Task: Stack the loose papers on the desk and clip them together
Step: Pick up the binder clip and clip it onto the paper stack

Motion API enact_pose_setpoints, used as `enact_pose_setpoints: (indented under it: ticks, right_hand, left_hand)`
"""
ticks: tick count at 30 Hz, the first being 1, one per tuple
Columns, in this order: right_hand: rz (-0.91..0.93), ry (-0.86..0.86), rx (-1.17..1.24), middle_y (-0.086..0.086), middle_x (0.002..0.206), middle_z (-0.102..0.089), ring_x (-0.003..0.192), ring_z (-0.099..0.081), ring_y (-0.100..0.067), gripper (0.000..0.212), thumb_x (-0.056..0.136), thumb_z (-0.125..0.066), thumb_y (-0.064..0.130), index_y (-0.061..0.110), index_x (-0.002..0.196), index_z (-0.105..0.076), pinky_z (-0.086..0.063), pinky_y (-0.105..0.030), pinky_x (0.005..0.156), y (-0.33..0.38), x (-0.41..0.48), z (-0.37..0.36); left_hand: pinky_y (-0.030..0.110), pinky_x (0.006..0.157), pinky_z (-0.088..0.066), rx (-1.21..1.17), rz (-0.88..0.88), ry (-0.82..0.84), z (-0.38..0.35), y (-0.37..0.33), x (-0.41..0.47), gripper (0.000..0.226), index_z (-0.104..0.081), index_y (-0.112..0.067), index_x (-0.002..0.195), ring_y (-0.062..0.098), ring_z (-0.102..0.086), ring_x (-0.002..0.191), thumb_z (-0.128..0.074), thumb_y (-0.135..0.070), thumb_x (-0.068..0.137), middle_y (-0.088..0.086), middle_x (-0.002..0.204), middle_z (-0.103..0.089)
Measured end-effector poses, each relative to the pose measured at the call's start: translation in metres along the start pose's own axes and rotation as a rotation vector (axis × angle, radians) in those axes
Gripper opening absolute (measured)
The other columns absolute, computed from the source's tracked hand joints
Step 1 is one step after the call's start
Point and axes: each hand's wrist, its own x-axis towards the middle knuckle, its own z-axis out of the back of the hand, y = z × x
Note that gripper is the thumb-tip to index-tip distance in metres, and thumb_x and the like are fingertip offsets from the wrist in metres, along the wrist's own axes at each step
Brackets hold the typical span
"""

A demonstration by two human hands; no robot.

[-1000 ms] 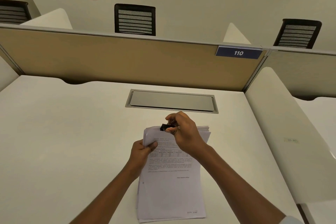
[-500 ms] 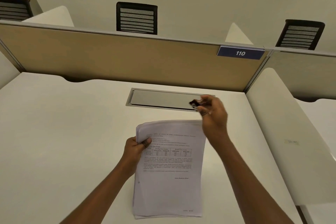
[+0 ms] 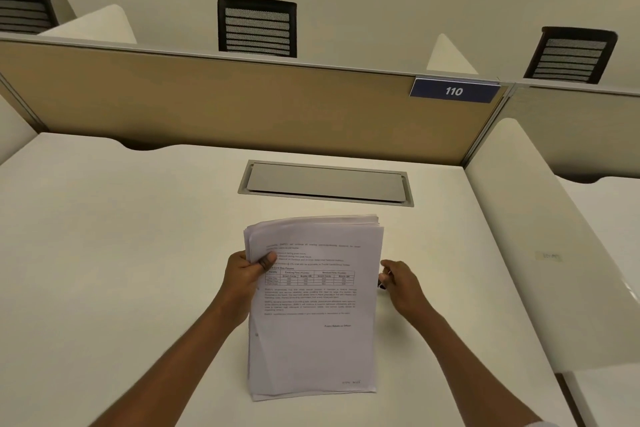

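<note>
Left hand (image 3: 244,274) pinches the paper stack (image 3: 311,322) by its left edge over the tabletop (image 3: 121,253), right hand (image 3: 401,282) curls round a small dark clip (image 3: 382,282) just right of the stack; risk: fanned top edges are unsquared, so the clip may miss lower sheets.

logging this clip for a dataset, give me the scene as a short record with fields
papers: one stack, printed sheet on top, far edges uneven
left hand: grips the stack's left edge, thumb on the top sheet
right hand: beside the stack's right edge, pinches the clip
clip: small, dark, mostly hidden by the fingers, not yet on the papers
desk: white, grey flap beyond the stack
partition: tan, tag reads 110
</note>
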Motion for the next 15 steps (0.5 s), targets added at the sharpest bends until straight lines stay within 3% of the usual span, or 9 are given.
enact_pose_setpoints:
  ticks: [3, 10, 12, 15]
  right_hand:
    - [0.039, 0.01, -0.098, 0.007, 0.069, -0.044, 0.073, -0.044, -0.018, 0.016, 0.089, -0.043, 0.007, 0.017, 0.075, -0.044, -0.043, -0.034, 0.067, -0.01, 0.002, -0.007]
    - [0.129, -0.035, -0.119, 0.005, 0.058, -0.035, 0.059, -0.026, -0.018, 0.019, 0.083, -0.034, 0.013, 0.018, 0.065, -0.03, -0.027, -0.03, 0.054, -0.028, 0.009, -0.02]
    - [0.139, -0.052, -0.128, 0.003, 0.061, -0.036, 0.062, -0.026, -0.018, 0.02, 0.084, -0.031, 0.017, 0.01, 0.068, -0.041, -0.026, -0.029, 0.056, -0.032, 0.009, -0.025]
    - [0.172, -0.087, -0.194, 0.003, 0.075, -0.044, 0.071, -0.034, -0.019, 0.043, 0.085, -0.022, 0.028, 0.005, 0.091, -0.057, -0.033, -0.028, 0.063, -0.047, 0.012, -0.034]
  left_hand:
    - [0.037, 0.066, -0.061, -0.001, -0.009, 0.006, -0.001, -0.001, -0.002, 0.011, -0.07, -0.004, 0.092, 0.028, -0.074, 0.079, -0.061, -0.007, 0.088, 0.011, 0.086, -0.077]
    - [0.039, 0.068, -0.061, 0.01, -0.018, 0.01, -0.001, -0.002, -0.003, 0.011, -0.07, -0.004, 0.093, 0.029, -0.074, 0.079, -0.061, -0.008, 0.087, 0.011, 0.086, -0.076]
    - [0.039, 0.067, -0.062, 0.009, -0.018, 0.011, -0.002, -0.003, -0.003, 0.01, -0.07, -0.005, 0.092, 0.028, -0.074, 0.078, -0.062, -0.007, 0.087, 0.01, 0.085, -0.077]
    - [0.039, 0.068, -0.062, 0.006, -0.019, 0.022, -0.002, -0.004, -0.004, 0.014, -0.071, -0.005, 0.092, 0.029, -0.074, 0.08, -0.072, -0.013, 0.081, 0.011, 0.087, -0.077]
